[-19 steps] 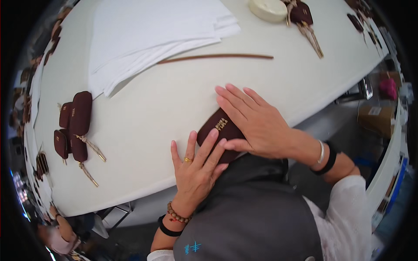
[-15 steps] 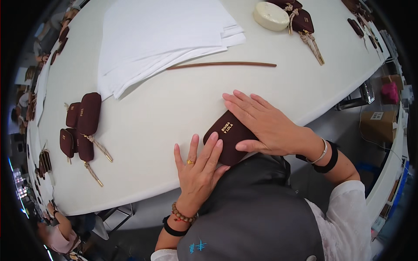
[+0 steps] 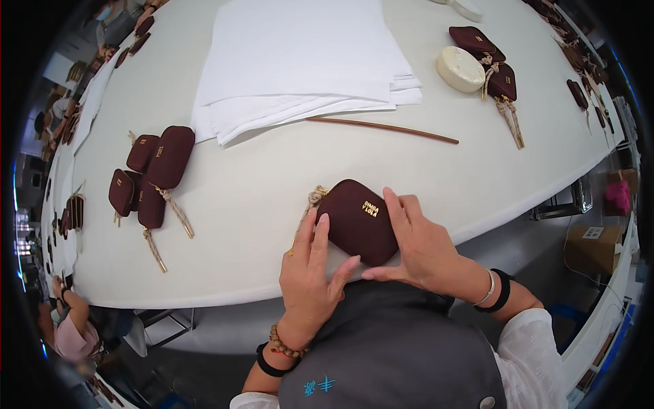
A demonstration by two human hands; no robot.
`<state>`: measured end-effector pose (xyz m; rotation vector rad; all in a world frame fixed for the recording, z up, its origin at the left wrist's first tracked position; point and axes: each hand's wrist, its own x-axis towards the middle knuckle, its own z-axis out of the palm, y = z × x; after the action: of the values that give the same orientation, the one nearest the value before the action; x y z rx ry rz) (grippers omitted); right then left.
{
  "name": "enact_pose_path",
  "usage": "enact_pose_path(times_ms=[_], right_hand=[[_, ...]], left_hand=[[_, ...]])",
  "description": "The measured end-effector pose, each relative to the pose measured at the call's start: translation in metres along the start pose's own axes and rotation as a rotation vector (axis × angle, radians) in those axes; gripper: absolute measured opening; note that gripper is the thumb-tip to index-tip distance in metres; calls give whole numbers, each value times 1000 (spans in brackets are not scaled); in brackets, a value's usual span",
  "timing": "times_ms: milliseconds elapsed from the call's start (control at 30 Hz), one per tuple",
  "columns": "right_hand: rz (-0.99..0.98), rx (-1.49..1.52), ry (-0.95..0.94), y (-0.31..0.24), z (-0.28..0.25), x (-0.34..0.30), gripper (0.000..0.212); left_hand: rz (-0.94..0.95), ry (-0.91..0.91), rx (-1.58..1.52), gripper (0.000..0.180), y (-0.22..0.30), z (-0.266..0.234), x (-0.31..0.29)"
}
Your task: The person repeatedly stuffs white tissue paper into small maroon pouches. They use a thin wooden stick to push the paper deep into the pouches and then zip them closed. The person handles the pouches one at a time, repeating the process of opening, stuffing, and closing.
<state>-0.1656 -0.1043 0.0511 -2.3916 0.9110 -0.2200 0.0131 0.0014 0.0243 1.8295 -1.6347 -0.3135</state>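
A dark maroon zip pouch (image 3: pixel 355 228) with a gold print lies near the table's front edge, its knotted cord tassel (image 3: pixel 315 198) at the upper left. Along its left side rests my left hand (image 3: pixel 310 273), fingers stretched, thumb apart, fingertips by the pouch's edge and tassel. My right hand (image 3: pixel 426 245) lies against the right side, fingers extended, thumb reaching toward the lower corner. Both hands are open and frame the pouch without wrapping round it.
White paper sheets (image 3: pixel 293 61) are stacked at the back, a thin brown stick (image 3: pixel 388 128) beside them. Several maroon pouches (image 3: pixel 170 158) sit at left. More pouches (image 3: pixel 503 83) and a cream roll (image 3: pixel 460 69) stand at back right. A person (image 3: pixel 78 324) is at far left.
The pouch has turned, and its tassel now shows at the upper left. My right hand has slid off its top to the right side; my left fingers have moved to the left edge.
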Motion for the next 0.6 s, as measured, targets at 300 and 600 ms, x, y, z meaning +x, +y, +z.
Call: enact_pose_path(times_ms=[300,600], right_hand=[[-526,-113,151,-30,-9,8,94],[-335,-182,66,-11,-7,20,90]], left_hand=[[26,-183,169,88,6,3,7],[-14,-224,232,121,2,8,-9]])
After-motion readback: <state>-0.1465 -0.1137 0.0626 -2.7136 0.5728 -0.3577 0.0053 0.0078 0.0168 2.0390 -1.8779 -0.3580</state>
